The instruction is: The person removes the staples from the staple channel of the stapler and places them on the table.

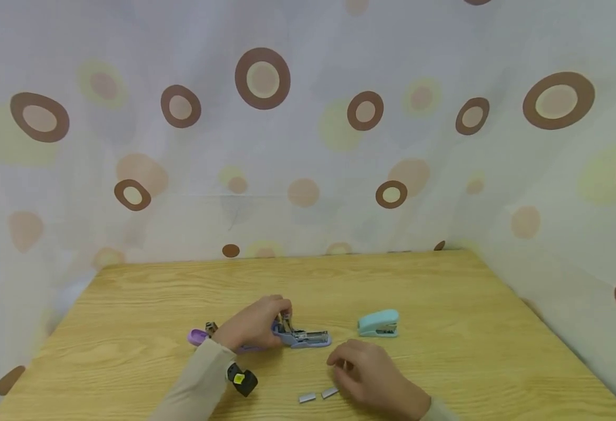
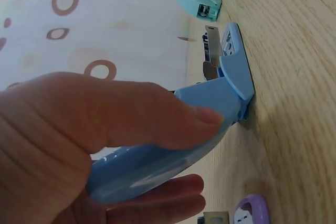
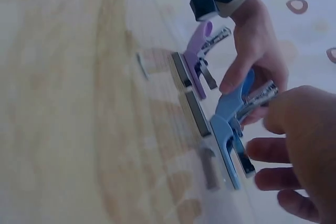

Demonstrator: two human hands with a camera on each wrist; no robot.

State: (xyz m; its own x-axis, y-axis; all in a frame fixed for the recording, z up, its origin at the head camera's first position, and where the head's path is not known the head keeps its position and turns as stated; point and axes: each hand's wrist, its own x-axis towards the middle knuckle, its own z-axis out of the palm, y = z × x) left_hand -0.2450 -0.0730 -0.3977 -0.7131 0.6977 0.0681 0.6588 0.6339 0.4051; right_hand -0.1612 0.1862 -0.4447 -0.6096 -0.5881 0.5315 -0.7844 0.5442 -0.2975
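My left hand (image 1: pixel 255 324) grips the lifted top of a blue stapler (image 2: pixel 237 66), thumb along its side. The stapler stands swung open, its base on the table and its metal magazine exposed. My right hand (image 1: pixel 368 371) hovers near the table, right of the blue stapler, with loosely bent fingers and nothing seen between them. Below it in the head view lie two staple strips, one strip (image 1: pixel 307 397) to the left and another strip (image 1: pixel 330 392) beside the right hand.
A purple stapler (image 1: pixel 197 337), also opened up, lies left of my left hand and is partly hidden by it. A closed teal stapler (image 1: pixel 379 323) sits at the right. The wooden table (image 1: pixel 445 292) ends at a patterned curtain (image 1: pixel 308 146).
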